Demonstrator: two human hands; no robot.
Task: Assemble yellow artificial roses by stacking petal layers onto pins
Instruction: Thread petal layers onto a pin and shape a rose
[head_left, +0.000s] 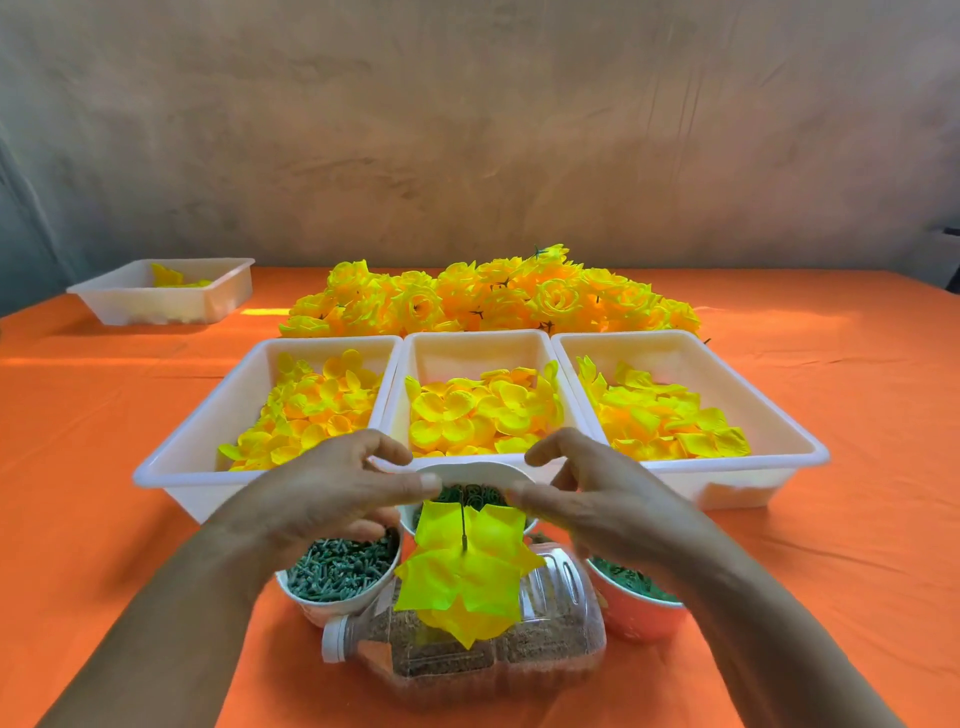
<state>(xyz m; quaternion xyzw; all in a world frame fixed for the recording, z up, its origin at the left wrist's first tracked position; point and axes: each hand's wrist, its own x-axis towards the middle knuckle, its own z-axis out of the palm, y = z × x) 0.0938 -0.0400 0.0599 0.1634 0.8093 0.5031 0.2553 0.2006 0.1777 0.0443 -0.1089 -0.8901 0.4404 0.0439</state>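
Note:
A thin green pin (462, 522) stands upright through a stack of yellow petal layers (465, 571), propped on a clear bottle (550, 639) lying on its side. My left hand (322, 499) and right hand (597, 499) hover just above and beside the stack, thumbs pointing at each other, fingers loosely curved. Neither hand holds anything that I can see. Three white trays hold loose yellow petals: left (202, 441), middle (478, 348) and right (774, 421). A pile of finished yellow roses (488, 296) lies behind them.
A white bowl of green pins (337, 571) sits under my left hand. A white bowl of green rings (470, 496) stands behind the pin, and an orange cup of green parts (636, 608) under my right wrist. Another white tray (156, 301) sits far left on the orange tablecloth (831, 545).

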